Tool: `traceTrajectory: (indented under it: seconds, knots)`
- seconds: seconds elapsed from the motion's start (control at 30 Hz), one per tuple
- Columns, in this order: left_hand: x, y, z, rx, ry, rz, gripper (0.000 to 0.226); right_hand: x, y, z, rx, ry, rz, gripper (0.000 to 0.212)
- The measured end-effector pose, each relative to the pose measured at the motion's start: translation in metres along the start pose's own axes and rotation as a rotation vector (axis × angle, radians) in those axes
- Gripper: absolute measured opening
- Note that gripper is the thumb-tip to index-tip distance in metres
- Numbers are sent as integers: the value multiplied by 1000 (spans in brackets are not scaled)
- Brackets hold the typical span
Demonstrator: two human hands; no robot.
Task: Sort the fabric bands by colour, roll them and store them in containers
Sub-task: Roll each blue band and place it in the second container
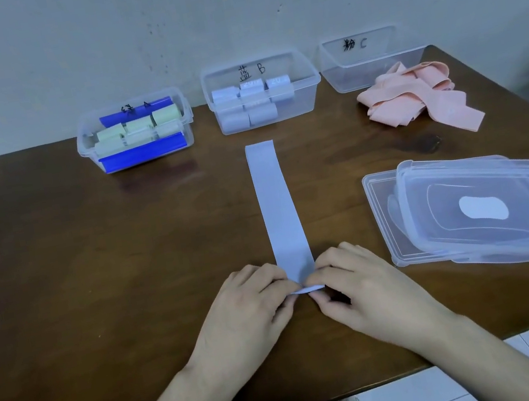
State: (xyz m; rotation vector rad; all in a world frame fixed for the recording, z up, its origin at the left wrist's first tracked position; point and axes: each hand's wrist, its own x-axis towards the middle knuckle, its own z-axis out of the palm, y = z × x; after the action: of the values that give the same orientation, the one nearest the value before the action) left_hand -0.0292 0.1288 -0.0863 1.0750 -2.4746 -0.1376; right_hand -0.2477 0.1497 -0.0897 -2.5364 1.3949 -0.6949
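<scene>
Head view gives me a pale blue band [277,205] lying flat and straight on the brown table [92,262], running away from me toward box B [262,91]. My left hand [248,301] and right hand [356,284] both pinch its near end, where the first small turn of a roll is forming. I judge the step is starting the roll. To do it well, I would keep that first turn tight and square to the band's edges, with both thumbs level, so that it does not cone. Box B already holds blue rolls and looks like this band's destination; the pink bands [420,96] wait unrolled beside box C [369,59].
</scene>
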Motion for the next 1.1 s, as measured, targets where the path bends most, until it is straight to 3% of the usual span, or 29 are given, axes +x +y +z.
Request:
traceTrajectory:
  seconds: [0.23,0.47,0.63,1.1]
  knots:
    - [-7,5,0,-38,-19,9,28,-5,-2,-1,37,-33,24,20]
    - [0,2,-1,-158,-21,-96,25,0,-3,-7,228,-77,195,20]
    - [7,2,-2,-145,2,-118,19,6,-3,-6,222,-53,202,8]
    - [9,-2,0,-98,-48,-101,29,8,0,-7,118,-111,146,24]
